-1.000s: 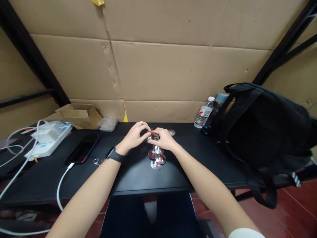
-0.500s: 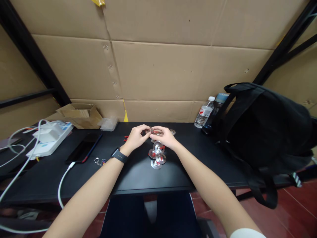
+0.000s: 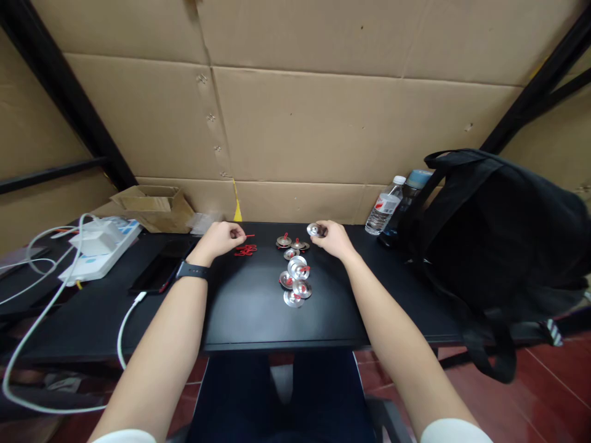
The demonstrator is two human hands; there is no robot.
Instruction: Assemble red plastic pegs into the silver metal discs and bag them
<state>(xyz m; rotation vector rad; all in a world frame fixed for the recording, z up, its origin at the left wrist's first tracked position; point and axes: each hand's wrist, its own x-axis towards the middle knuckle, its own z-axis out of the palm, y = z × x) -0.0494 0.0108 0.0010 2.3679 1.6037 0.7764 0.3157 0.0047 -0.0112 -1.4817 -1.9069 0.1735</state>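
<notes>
Between the thumb and fingers of my left hand (image 3: 227,237) is a thin red loop (image 3: 250,235), its end sticking out to the right. Just below that hand lies a bunch of red loops (image 3: 244,250) on the black desk. My right hand (image 3: 333,238) grips a small shiny finger cymbal (image 3: 314,230) by its edge, raised over the desk's far side. Between the hands, duller finger cymbals (image 3: 284,242) with red loops sit in a loose cluster. Nearer to me, several bright finger cymbals (image 3: 302,288) overlap, red loops showing at their middles.
At the left are a phone (image 3: 159,267), a white power strip (image 3: 100,251) with cables and an open cardboard box (image 3: 154,206). A water bottle (image 3: 383,208) and a black backpack (image 3: 503,246) stand at the right. Cardboard (image 3: 295,135) lines the back.
My hands were together over the cymbals and have moved apart. The left went left to the red loops and now pinches one; the right moved right with a cymbal.
</notes>
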